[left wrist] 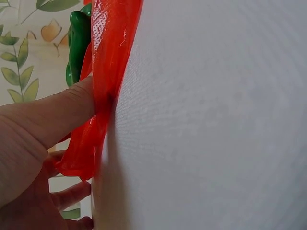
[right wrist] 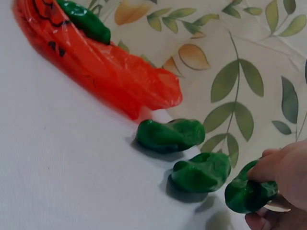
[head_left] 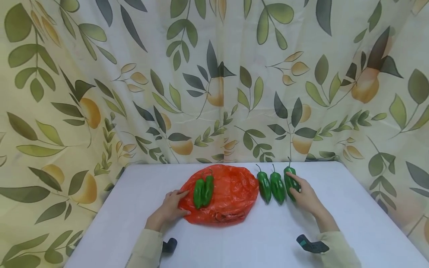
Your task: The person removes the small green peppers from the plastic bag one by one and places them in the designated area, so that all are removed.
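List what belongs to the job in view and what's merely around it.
In the job:
red plastic bag
two green peppers on it
two green peppers beside it
green pepper in the right hand

Merely around:
leaf-print cloth backdrop
white table

The surface (head_left: 278, 238) is white, wide and flat, and up close it has tiny lines like woven cloth. A big, crinkly red plastic bag (head_left: 232, 193) lies near the far edge. It is shiny, spread out in a lumpy round shape, with black marks on its near side. Just to the right of it, the first pepper (head_left: 264, 187) and the second pepper (head_left: 277, 188) lie side by side, both green, stems toward the far edge, with shadows under them. Beside these, the right hand's fingers (head_left: 295, 178) hold a third pepper (head_left: 291, 185); I cannot tell if it touches the surface.
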Available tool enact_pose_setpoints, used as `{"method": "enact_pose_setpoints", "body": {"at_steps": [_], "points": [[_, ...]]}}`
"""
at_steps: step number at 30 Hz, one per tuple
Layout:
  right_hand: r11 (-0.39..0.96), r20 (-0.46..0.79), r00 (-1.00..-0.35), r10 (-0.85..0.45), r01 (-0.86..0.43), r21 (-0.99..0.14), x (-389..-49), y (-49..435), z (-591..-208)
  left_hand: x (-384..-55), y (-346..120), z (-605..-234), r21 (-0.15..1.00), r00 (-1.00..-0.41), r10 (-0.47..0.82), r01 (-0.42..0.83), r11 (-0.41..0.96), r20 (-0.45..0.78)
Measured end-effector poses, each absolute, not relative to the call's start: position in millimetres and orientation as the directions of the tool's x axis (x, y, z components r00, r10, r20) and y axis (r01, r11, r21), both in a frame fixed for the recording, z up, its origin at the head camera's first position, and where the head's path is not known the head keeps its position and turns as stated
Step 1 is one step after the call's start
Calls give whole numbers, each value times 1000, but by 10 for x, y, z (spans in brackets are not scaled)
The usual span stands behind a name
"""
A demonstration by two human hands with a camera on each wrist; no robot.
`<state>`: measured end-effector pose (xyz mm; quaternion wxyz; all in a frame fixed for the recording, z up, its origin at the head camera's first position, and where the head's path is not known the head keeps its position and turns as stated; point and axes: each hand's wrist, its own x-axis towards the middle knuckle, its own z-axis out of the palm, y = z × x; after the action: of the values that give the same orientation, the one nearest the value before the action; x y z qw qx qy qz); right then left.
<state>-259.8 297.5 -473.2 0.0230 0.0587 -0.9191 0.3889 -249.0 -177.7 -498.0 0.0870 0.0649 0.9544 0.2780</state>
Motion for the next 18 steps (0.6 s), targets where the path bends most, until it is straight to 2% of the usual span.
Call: {"method": "enact_pose_setpoints", "body": {"at_steps": [8, 18], "points": [[724, 10, -995, -96, -76, -685, -2605, 3001, -4859, -2474, -1774, -4970, 546, -975, 174, 72, 834, -137], [729, 6, -997, -75, -60, -682, -2623, 3000, -4924, -2491, -1772, -4956, 541, -976, 177, 82, 837, -126]]}}
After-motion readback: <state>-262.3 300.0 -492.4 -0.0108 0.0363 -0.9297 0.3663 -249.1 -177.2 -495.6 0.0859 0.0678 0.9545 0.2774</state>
